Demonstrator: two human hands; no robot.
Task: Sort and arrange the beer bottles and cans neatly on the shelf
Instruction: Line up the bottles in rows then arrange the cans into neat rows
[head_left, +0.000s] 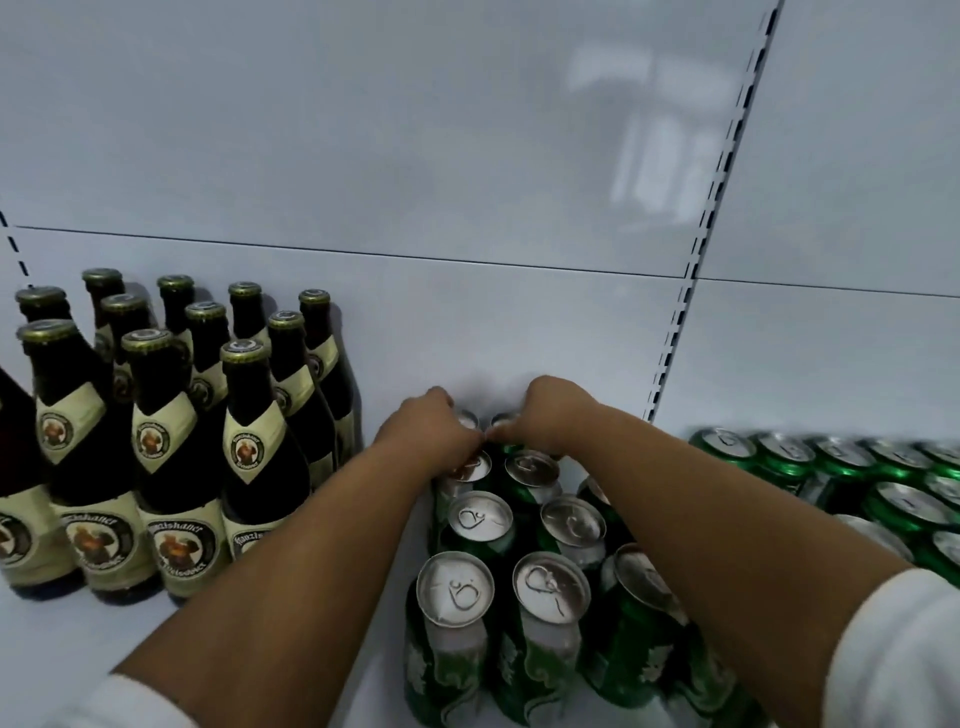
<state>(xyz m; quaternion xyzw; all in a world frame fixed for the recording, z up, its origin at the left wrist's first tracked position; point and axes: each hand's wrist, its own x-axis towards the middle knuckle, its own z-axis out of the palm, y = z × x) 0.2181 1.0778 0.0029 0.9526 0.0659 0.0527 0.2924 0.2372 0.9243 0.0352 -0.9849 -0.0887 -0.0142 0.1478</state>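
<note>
Hands, left hand (428, 428) and right hand (545, 415), each grasp a rear green can (470, 519) at twelve o'clock; rigid, slippery, best held around the sides.

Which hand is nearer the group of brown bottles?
Left. The left hand is over the rear green cans, just right of the brown bottles. The right hand is further right, beyond the left hand.
</note>
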